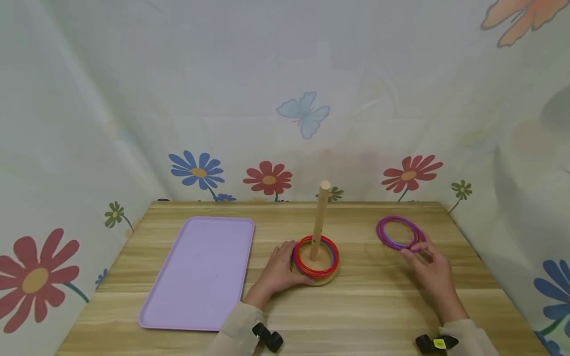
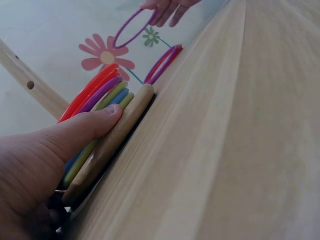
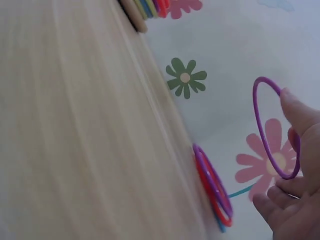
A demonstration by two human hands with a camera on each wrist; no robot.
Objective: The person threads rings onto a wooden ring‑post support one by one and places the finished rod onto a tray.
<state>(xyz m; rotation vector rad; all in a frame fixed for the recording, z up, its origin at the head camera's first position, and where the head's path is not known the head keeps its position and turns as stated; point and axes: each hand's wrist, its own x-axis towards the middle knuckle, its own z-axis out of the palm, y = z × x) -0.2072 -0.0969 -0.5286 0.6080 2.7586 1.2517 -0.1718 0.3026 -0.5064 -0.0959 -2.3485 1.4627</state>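
In the head view a wooden post (image 1: 319, 220) stands upright on a round wooden base (image 1: 326, 282). Around its foot lie stacked rings, red ones (image 1: 317, 274) on top; the left wrist view shows purple, blue and yellow-green rings (image 2: 120, 94) beneath. My left hand (image 1: 279, 269) grips the base from the left, thumb along the near edge. Off to the right, my right hand (image 1: 432, 274) pinches a purple ring (image 3: 287, 176), which hangs raised above the table in both wrist views. Below that ring, a small pile of purple, red and blue rings (image 3: 227, 207) lies on the tabletop.
A flat lilac tray (image 1: 200, 267) lies left of the stand, beside my left forearm. The wooden table (image 1: 356, 316) ends at the back against a flower-printed cloth (image 1: 222, 99). Each wrist carries a small black device (image 1: 268, 338).
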